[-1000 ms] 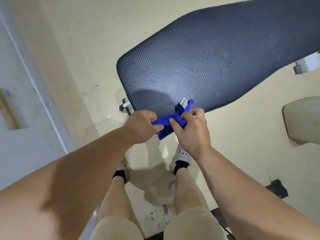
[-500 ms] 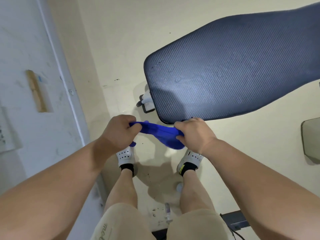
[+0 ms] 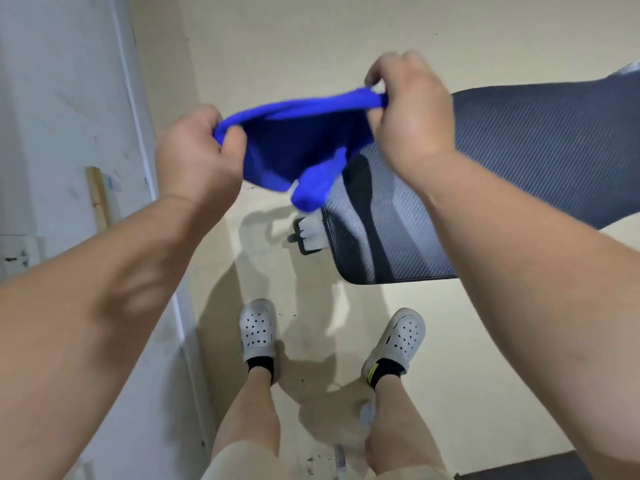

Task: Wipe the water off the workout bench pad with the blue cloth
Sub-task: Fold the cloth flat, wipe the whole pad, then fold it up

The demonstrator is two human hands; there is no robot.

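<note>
The blue cloth [image 3: 298, 140] hangs stretched in the air between both hands, with a loose corner dangling below its middle. My left hand [image 3: 194, 150] pinches its left end and my right hand [image 3: 412, 112] pinches its right end, held higher. The dark ribbed workout bench pad [image 3: 540, 154] lies at the right, under and behind my right forearm, which hides part of it. The cloth hangs above the pad's left end and is apart from it. I cannot make out water on the pad.
A white bracket of the bench frame [image 3: 308, 233] sticks out at the pad's left end. A pale wall panel [image 3: 62, 98] runs along the left. My feet in white clogs [image 3: 258, 330] stand on the cream floor below the pad.
Both hands have risen and spread apart, pulling the bunched cloth open and taut. The view has shifted, so the pad now sits further right.
</note>
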